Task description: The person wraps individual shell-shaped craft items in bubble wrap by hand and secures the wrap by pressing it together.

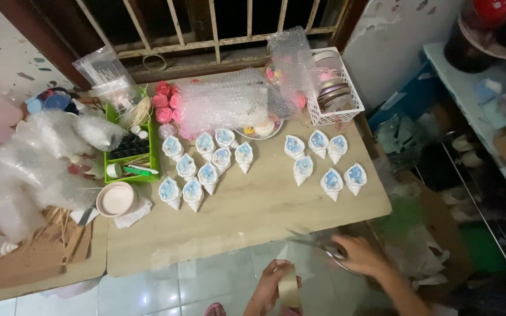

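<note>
My left hand [272, 285] holds a roll of clear tape [289, 287] below the near edge of the low wooden table [253, 216]. My right hand [359, 255] grips a pair of scissors [323, 244] at the table's near right corner; the blades are blurred. On the table lie several white shell-shaped pieces with blue centres, one group in the middle [203, 169] and another to the right [326, 164].
Sheets of bubble wrap [224, 102] lie at the back of the table and in a heap at the left [30, 169]. A green tray [130, 155], a small round bowl [116, 199], a white basket [338, 90] and pink items [164, 100] stand around. A tiled floor [147, 292] lies below.
</note>
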